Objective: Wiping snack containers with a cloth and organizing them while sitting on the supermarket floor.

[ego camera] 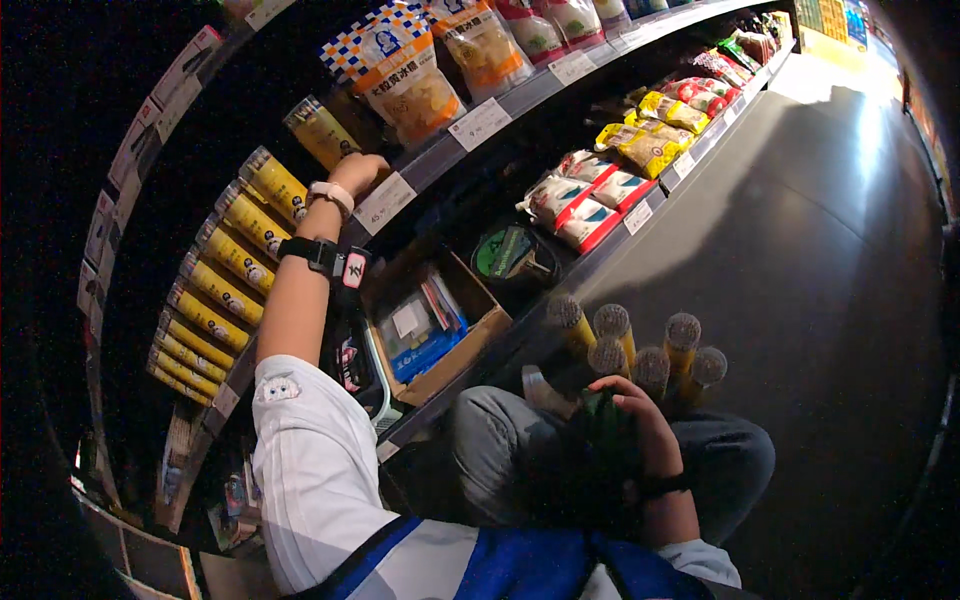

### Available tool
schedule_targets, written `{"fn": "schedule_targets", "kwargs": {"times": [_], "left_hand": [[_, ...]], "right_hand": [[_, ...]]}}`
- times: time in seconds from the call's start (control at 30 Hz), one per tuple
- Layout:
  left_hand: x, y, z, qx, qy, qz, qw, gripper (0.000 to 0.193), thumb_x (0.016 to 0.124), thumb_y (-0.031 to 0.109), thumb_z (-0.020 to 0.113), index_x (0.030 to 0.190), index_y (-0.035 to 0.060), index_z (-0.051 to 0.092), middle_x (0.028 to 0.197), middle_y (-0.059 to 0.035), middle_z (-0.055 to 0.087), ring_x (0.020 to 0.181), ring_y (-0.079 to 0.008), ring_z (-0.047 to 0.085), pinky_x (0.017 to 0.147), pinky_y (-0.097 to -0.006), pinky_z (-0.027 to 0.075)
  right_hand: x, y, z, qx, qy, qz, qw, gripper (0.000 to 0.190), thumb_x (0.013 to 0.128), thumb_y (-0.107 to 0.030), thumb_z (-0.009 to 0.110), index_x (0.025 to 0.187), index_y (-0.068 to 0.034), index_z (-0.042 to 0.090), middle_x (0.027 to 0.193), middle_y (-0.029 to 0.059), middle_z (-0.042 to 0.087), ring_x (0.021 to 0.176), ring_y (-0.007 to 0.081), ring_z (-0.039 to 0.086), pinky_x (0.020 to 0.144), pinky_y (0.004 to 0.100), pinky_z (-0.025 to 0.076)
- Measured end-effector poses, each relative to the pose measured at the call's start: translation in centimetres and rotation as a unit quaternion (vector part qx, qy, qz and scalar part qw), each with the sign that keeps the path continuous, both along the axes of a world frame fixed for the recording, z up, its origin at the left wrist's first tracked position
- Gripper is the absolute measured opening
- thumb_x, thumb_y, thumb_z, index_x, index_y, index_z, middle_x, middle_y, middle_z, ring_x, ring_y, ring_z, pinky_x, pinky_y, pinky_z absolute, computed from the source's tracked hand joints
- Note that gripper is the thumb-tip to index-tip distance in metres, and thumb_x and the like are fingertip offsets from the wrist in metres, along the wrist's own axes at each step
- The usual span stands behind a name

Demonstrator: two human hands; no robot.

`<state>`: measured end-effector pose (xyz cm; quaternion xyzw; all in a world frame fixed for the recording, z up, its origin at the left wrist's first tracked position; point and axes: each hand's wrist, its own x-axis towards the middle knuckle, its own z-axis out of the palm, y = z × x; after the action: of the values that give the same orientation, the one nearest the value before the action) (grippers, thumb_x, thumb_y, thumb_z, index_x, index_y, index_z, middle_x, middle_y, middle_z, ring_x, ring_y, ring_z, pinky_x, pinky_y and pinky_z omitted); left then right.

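My left hand point(361, 174) reaches to the upper shelf, against the lower end of a yellow clear-lidded canister point(322, 133). Its fingertips are hidden, so a grip cannot be made out. More yellow canisters point(238, 259) stand in a row along the shelf to the left. Low in front of my body, my right hand point(637, 409) has its fingers over a dark green object point(600, 420), possibly cloth, mostly lost in shadow. On the floor just beyond that hand, several canisters point(681, 341) stand upright with their lids facing up.
Bags of rock sugar point(409, 79) stand farther along the upper shelf. The lower shelf holds an open cardboard box point(450, 367), a round green-and-black case point(510, 253), white-and-red bags point(577, 214) and yellow bags point(645, 146). My bent knees point(487, 450) are close to the shelf edge.
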<state>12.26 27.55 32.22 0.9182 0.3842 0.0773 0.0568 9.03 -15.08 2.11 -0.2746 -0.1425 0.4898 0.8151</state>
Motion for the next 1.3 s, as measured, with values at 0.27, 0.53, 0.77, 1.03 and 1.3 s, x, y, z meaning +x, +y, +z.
{"fn": "schedule_targets", "kwargs": {"times": [0.27,0.53,0.77,1.03,1.3], "left_hand": [[2.3,6.9,0.9,0.034,0.111,0.060,0.991,0.043,0.078,0.034,0.046,0.108,0.0056,0.055,0.110,-0.0134,0.055,0.096,-0.0294,0.053,0.083,-0.0394,0.039],[3.3,7.0,3.6,0.122,0.309,0.166,0.928,0.053,0.078,0.041,0.045,0.119,0.0086,0.049,0.123,-0.0139,0.048,0.108,-0.0330,0.049,0.093,-0.0445,0.035],[4.9,11.2,4.7,0.128,0.302,0.150,0.933,0.051,0.079,0.039,0.045,0.119,0.0088,0.049,0.123,-0.0143,0.048,0.109,-0.0322,0.048,0.093,-0.0430,0.035],[5.2,14.1,5.1,0.137,0.306,0.134,0.933,0.048,0.080,0.037,0.046,0.119,0.0089,0.050,0.122,-0.0148,0.049,0.109,-0.0313,0.048,0.094,-0.0414,0.035],[5.1,15.6,4.9,0.136,0.313,0.114,0.933,0.046,0.082,0.035,0.047,0.119,0.0090,0.050,0.121,-0.0152,0.049,0.110,-0.0304,0.048,0.094,-0.0397,0.035]], "right_hand": [[0.4,0.3,-1.2,0.004,-0.028,0.019,0.999,0.029,0.078,-0.015,0.052,0.104,-0.003,0.052,0.098,0.0037,0.054,0.091,0.0113,0.051,0.081,0.0222,0.039],[0.6,0.5,-0.7,-0.018,-0.026,-0.007,0.999,0.032,0.075,-0.018,0.055,0.102,0.000,0.051,0.092,0.0074,0.056,0.086,0.0149,0.056,0.078,0.0244,0.044],[0.7,0.2,0.5,-0.060,0.003,-0.046,0.997,0.035,0.075,-0.018,0.053,0.105,0.000,0.050,0.100,0.0069,0.054,0.091,0.0142,0.053,0.081,0.0245,0.041],[1.0,1.1,0.6,-0.114,0.040,-0.095,0.988,0.036,0.073,-0.021,0.052,0.103,0.000,0.049,0.098,0.0098,0.055,0.087,0.0182,0.057,0.077,0.0272,0.046],[0.9,1.2,1.6,-0.140,0.070,-0.103,0.982,0.038,0.073,-0.021,0.054,0.104,-0.001,0.049,0.092,0.0067,0.056,0.083,0.0149,0.056,0.076,0.0250,0.045]]}}
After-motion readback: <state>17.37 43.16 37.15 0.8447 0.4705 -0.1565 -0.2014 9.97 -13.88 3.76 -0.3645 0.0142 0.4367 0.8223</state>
